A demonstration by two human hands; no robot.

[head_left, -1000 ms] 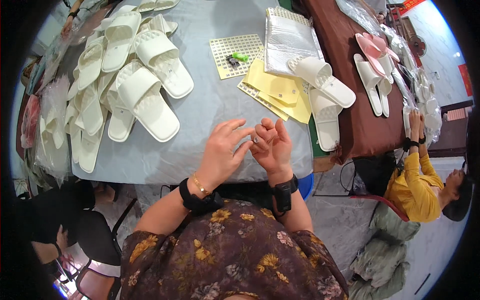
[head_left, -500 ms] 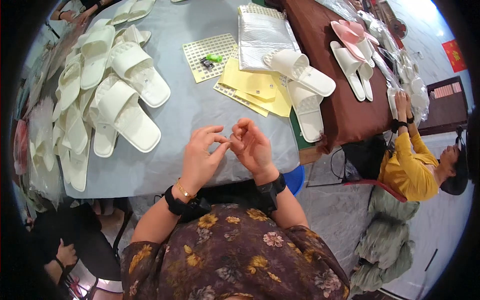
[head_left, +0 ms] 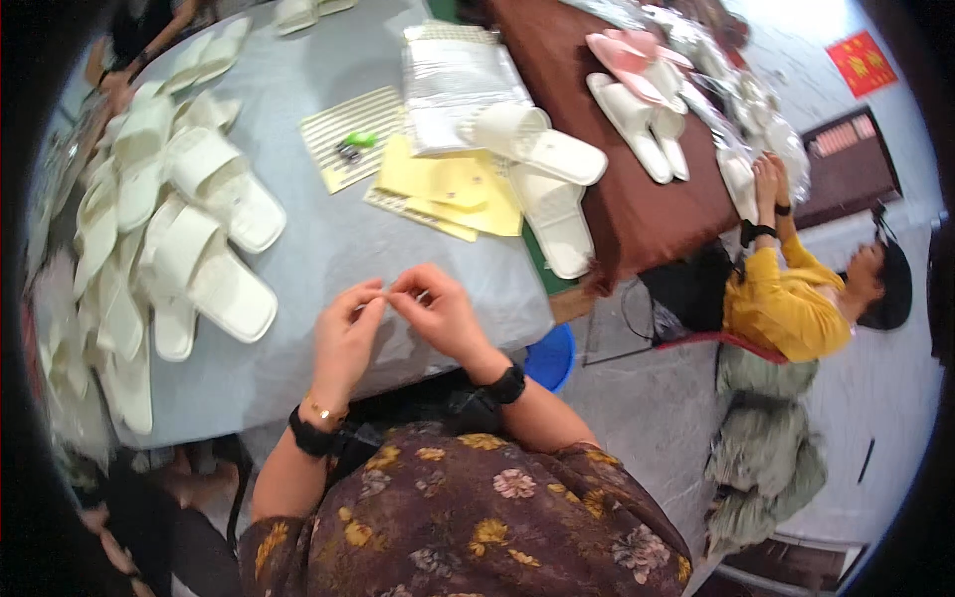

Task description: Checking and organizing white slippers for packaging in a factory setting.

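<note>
My left hand (head_left: 346,336) and my right hand (head_left: 440,314) are raised close together over the near edge of the grey table (head_left: 328,249). Their fingertips meet in a pinch on a tiny item that is too small to make out. Both wrists wear dark bands. The nearest things on the table are white slippers (head_left: 204,274) to the left of my left hand. Another white pair (head_left: 545,169) lies beyond my right hand, partly on yellow sheets (head_left: 448,184).
A heap of white slippers (head_left: 119,219) fills the table's left side. Striped cards (head_left: 343,149) carry a small green object (head_left: 361,139) beside a stack of silvery packets (head_left: 453,80). A brown table (head_left: 647,214) holds pink slippers (head_left: 627,55). A person in yellow (head_left: 786,303) sits at right, and a blue bucket (head_left: 552,358) stands below.
My fingers were spread and loosely touching; now the fingertips of both hands are closed together in a pinch. The view has shifted, so the table appears further up and left.
</note>
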